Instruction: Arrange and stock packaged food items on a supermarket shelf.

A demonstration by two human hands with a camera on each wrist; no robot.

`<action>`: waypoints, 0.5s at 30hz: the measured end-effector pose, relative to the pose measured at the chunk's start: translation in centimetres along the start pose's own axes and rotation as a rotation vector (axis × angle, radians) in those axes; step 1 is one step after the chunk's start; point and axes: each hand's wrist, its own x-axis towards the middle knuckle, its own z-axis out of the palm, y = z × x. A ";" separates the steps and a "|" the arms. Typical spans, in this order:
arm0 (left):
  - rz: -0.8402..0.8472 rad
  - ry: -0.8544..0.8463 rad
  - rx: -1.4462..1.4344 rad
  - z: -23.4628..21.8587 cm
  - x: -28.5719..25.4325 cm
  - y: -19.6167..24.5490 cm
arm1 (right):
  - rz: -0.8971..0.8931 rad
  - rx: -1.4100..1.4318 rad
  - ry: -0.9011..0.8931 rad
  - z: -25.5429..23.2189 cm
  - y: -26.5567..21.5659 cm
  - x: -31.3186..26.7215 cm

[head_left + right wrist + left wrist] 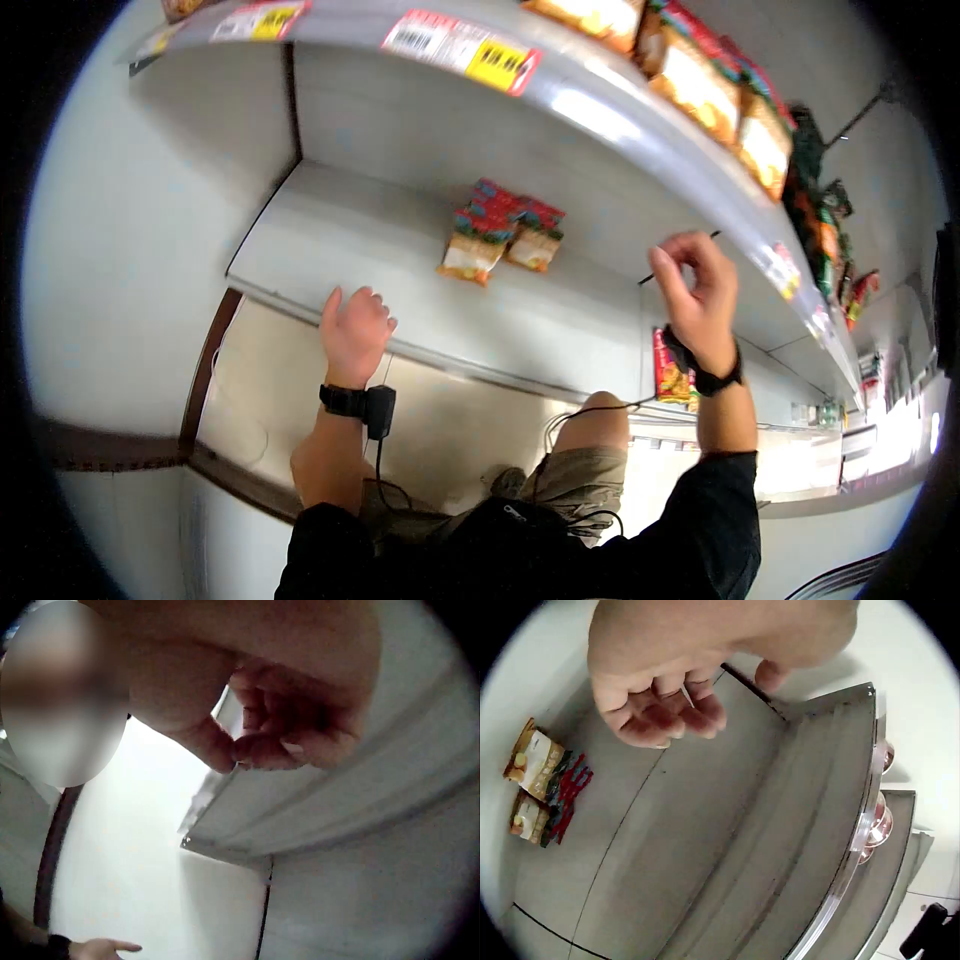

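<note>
Red packets [503, 238] lie well beyond the left hand's [353, 332] fingers [676, 718].

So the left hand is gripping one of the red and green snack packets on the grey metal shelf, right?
Not quite. The left hand holds nothing; its fingers hang loosely curled above the grey metal shelf. The red and green snack packets lie apart from it, further back on that shelf, as the head view shows.
</note>
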 end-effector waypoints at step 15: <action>0.041 0.253 0.098 3.0 1.1 -2.4 | 0.737 -0.110 -0.245 -12.6 4.9 21.2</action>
